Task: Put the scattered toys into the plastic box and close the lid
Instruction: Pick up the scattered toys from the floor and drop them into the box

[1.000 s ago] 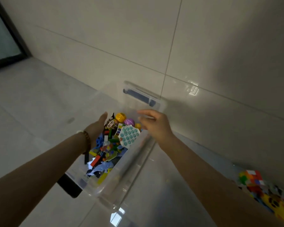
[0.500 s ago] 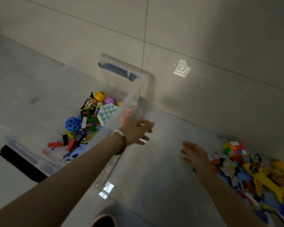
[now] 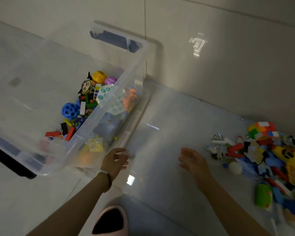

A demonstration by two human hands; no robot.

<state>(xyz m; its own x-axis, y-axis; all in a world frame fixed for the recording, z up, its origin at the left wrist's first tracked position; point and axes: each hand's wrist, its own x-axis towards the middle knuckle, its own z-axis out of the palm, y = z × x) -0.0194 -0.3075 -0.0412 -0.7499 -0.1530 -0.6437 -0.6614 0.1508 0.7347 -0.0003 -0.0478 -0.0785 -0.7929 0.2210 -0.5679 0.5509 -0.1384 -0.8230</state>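
Observation:
A clear plastic box (image 3: 109,106) with a blue handle stands on the floor at the left, holding several toys such as a blue holed ball (image 3: 70,110) and a yellow ball (image 3: 99,77). A heap of scattered toys (image 3: 269,159) lies on the floor at the right, by the wall. My left hand (image 3: 115,161) hovers with relaxed fingers just beside the box's near right corner. My right hand (image 3: 192,160) is spread open over bare floor, a short way left of the heap. Neither hand holds anything.
A glossy tiled wall (image 3: 228,57) runs behind the box and the heap. A pink slipper (image 3: 110,220) shows at the bottom between my arms. Something black (image 3: 12,163) lies under the box's near left end.
Both hands have left the box and swung right and down. My right hand has moved toward the toy heap, which came into view. The box now sits farther left in view.

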